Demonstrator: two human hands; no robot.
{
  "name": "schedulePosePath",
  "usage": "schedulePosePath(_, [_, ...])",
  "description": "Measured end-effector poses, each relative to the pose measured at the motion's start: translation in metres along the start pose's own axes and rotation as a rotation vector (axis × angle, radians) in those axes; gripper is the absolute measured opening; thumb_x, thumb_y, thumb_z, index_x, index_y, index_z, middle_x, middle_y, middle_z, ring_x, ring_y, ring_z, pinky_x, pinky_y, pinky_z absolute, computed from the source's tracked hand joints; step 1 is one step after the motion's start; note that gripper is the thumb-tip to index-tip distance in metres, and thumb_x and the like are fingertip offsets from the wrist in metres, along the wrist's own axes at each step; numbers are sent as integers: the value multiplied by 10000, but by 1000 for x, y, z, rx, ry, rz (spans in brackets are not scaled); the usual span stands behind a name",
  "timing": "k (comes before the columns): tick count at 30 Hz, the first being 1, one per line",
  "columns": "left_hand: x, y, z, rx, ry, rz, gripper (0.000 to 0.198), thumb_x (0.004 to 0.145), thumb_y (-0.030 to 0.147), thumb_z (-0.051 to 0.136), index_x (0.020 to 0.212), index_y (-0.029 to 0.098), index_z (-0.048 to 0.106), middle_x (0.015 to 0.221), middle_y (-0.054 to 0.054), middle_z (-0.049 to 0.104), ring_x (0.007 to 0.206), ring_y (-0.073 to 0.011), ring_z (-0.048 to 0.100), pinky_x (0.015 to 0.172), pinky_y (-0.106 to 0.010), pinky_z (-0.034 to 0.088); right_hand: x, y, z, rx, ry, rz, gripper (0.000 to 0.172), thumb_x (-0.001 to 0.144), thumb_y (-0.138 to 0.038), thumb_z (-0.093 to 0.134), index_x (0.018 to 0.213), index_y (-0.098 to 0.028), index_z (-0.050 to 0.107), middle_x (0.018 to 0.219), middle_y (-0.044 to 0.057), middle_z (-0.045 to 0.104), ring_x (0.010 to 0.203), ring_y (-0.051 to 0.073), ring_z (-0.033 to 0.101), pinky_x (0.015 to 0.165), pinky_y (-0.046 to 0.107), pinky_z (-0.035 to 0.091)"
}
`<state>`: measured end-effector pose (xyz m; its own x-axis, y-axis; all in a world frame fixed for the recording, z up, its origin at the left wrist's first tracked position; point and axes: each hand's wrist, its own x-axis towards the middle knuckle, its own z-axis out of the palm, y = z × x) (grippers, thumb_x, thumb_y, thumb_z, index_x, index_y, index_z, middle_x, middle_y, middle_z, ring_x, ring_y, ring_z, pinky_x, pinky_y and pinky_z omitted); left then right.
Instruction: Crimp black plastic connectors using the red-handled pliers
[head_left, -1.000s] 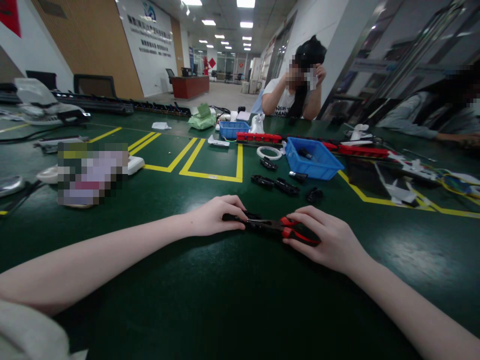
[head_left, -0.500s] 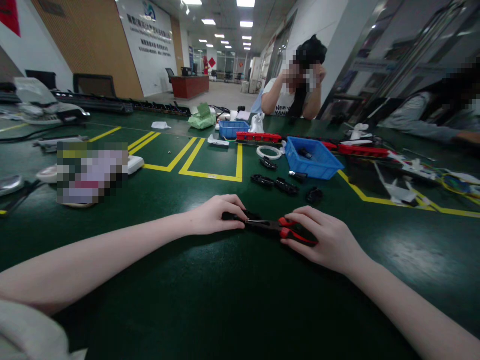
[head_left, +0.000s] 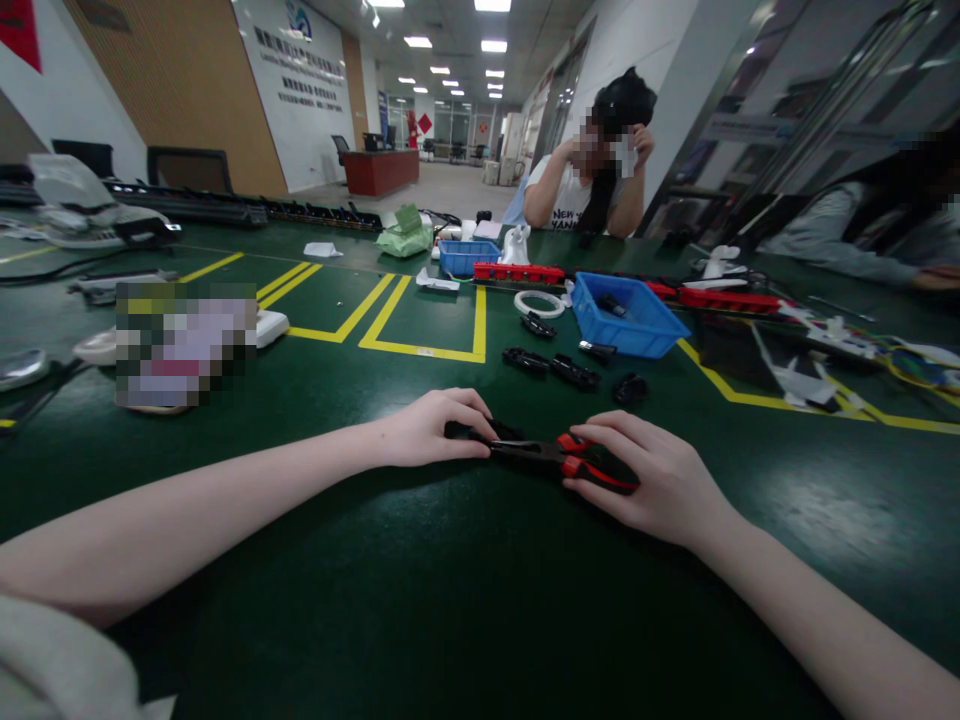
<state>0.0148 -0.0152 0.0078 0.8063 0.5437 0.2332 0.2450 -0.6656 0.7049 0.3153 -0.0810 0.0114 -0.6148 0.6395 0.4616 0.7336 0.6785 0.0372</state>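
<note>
Red-and-black-handled needle-nose pliers lie in my right hand, whose fingers are wrapped round the grips. The long jaws point left and reach the fingertips of my left hand. Those fingers pinch a small black part, mostly hidden behind them, so its kind does not show. The jaw tips meet or nearly meet this part; I cannot tell whether they grip it. Just beyond my hands, several similar black parts lie on the dark green table.
A blue bin with dark pieces inside stands behind the loose parts, beside a white ring. A smaller blue bin sits farther back. A phone lies at left. A person sits opposite, another at far right.
The pliers' handles and my right hand have shifted very slightly, with the handles spread a little wider. My left hand stays in nearly the same place on the black part.
</note>
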Motion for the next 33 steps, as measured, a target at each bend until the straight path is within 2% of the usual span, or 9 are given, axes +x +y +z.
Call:
schedulePosePath(13, [0,-3,1,29,-4,12,167,887,232,675,1030,162,728,1110,-80,624,1027,-193,609,922,-368,499,1,-2,-3,38,-21,21,363,850,-418,657,1111,-173,596,1049,87,655,812,173,667,676,303,562])
schedulePosePath(23, [0,-3,2,47,12,26,155,872,215,692,1017,185,737,1080,-71,631,990,-194,614,863,-349,505,1,2,-8,-14,-23,-15,360,853,-424,652,1105,-172,599,1033,97,660,816,190,672,678,314,559])
schedulePosePath(33, [1,-5,1,26,17,25,154,867,222,698,1008,173,736,1086,-75,631,991,-193,617,887,-366,507,3,-7,-7,-17,-17,16,358,852,-421,643,1100,-164,620,1029,99,669,800,193,681,667,318,565])
